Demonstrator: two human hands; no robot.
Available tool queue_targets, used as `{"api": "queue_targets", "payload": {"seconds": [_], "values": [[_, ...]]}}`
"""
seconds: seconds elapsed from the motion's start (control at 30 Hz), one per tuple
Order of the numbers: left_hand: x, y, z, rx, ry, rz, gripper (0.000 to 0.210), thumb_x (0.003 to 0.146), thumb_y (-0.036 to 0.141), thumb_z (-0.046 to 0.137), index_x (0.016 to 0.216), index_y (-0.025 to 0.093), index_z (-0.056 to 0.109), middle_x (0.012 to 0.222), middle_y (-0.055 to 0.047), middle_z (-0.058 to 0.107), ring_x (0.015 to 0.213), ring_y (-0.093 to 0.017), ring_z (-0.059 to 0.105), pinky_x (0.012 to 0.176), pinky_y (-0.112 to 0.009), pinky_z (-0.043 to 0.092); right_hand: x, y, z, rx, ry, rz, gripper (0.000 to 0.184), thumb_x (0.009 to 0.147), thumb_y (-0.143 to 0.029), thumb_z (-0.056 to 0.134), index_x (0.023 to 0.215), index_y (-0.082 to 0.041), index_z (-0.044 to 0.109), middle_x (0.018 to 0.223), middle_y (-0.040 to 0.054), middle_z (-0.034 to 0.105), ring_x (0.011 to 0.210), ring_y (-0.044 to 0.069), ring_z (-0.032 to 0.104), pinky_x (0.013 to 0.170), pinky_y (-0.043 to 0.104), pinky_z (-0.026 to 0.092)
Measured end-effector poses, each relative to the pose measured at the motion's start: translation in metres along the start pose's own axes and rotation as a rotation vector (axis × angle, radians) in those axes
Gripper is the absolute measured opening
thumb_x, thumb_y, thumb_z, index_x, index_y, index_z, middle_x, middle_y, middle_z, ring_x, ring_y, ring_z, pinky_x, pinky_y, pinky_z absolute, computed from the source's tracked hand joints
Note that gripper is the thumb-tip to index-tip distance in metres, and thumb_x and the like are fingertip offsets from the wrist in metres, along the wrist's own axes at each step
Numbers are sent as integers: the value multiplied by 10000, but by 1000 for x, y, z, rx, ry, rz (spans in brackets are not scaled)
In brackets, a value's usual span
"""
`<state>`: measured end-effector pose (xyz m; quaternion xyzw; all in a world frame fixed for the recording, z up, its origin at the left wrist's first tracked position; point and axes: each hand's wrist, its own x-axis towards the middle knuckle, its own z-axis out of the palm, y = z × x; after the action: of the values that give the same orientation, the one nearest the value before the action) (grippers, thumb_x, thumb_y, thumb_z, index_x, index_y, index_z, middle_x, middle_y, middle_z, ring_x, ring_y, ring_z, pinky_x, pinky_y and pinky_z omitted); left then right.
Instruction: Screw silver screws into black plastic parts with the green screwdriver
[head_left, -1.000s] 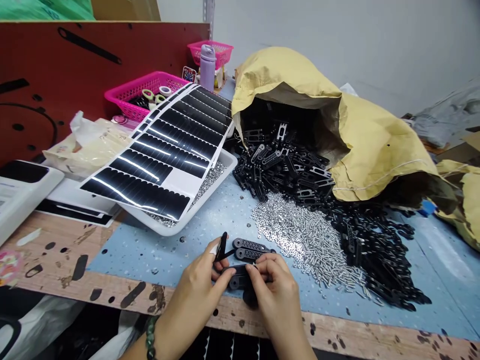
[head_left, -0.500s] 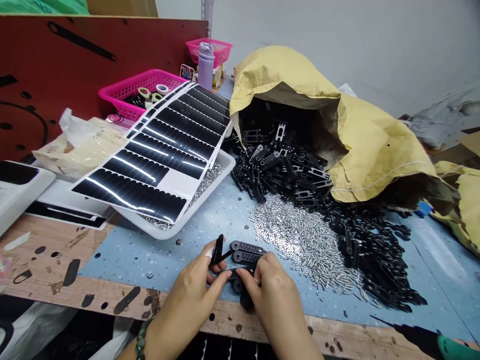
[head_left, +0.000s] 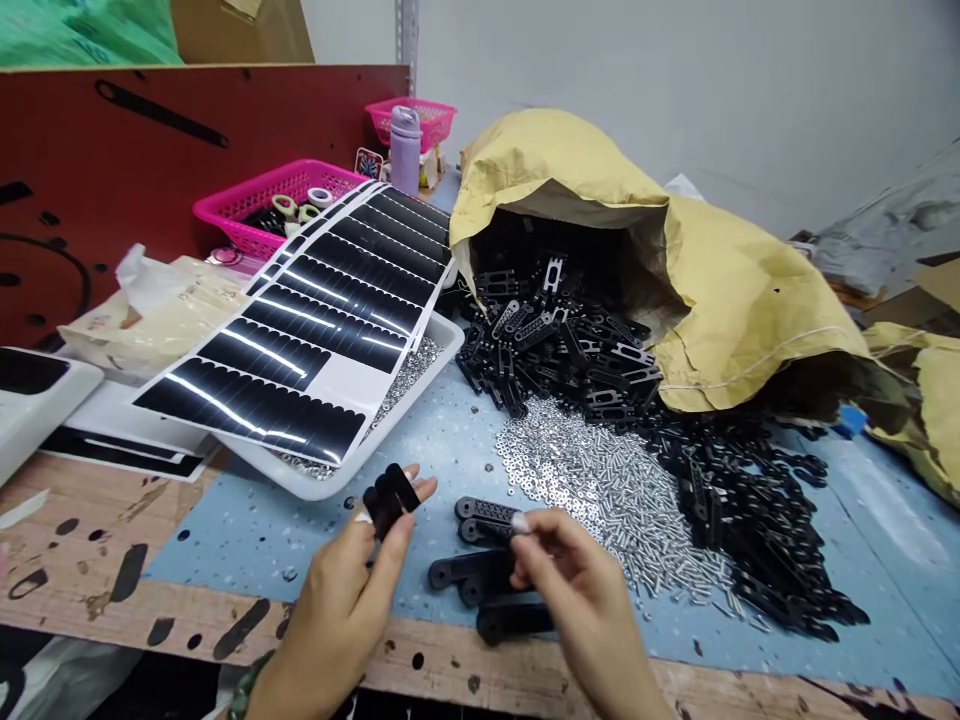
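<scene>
Left fingers (head_left: 391, 562) grasping black strips (head_left: 391, 497), right fingers (head_left: 541, 577) curled, hold unclear, blurry-lettered green bag (head_left: 82, 35)

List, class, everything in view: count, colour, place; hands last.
Black strips: about three, black, front
Black pieces: several, black, front mat
Sacks: at least two, yellow, right
Loose parts: many, black, around sack mouths
Metal pieces: many, silver, mat and tray
Tray: one, white, left
Strip sheets: count unclear, black-and-white, over tray
Baskets: two, pink, back left
Bottle: one, lilac, back
Device: one, white, left edge
Panel: one, red, back left
Mat: one, blue, tabletop
Left hand: one, front, holding black strips
Right hand: one, front, beside black pieces
</scene>
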<state>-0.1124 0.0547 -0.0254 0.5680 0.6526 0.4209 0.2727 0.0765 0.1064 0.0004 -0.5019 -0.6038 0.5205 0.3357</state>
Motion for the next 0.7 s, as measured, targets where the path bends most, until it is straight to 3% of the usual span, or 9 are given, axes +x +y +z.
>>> {"api": "queue_targets", "payload": {"seconds": [0.1, 0.17, 0.23, 0.5, 0.7], "values": [[5, -8, -3, 176, -153, 341, 445, 918, 150, 419, 1351, 250, 443, 1310, -62, 572, 1252, -254, 484, 1013, -466, 443, 11, 7, -13, 182, 40, 221, 227, 745, -395, 678, 814, -181, 649, 596, -18, 555, 544, 128, 561, 534, 266, 516], [8, -10, -3, 244, -290, 560, 553, 866, 41, 389, 1389, 219, 392, 1315, -79, 569, 1260, -247, 476, 1012, -461, 447, 16, 11, -14, 220, 28, 281, 242, 685, -394, 721, 761, -173, 657, 575, -22, 556, 510, 116, 546, 514, 259, 508], [12, -10, -3, 294, -398, 678, 629, 817, -19, 367, 1407, 196, 363, 1316, -89, 567, 1254, -240, 484, 1001, -440, 464, 20, 14, -13, 236, 24, 307, 243, 656, -389, 737, 728, -171, 657, 587, -18, 568, 497, 112, 544, 494, 254, 501], [16, -9, -8, 404, -576, 744, 714, 728, -32, 403, 1415, 157, 350, 1386, -126, 487, 1297, -266, 423, 1023, -439, 441, 27, 15, -12, 244, -13, 390, 267, 640, -411, 729, 699, -165, 642, 462, -38, 547, 412, 100, 516, 472, 248, 482], [19, -3, -10, 427, -598, 774, 681, 711, -20, 419, 1377, 126, 405, 1363, -160, 504, 1275, -286, 448, 1004, -437, 456, 29, 16, -12, 269, -19, 414, 268, 642, -392, 735, 699, -149, 638, 446, -36, 560, 399, 86, 512, 453, 206, 443]]}}
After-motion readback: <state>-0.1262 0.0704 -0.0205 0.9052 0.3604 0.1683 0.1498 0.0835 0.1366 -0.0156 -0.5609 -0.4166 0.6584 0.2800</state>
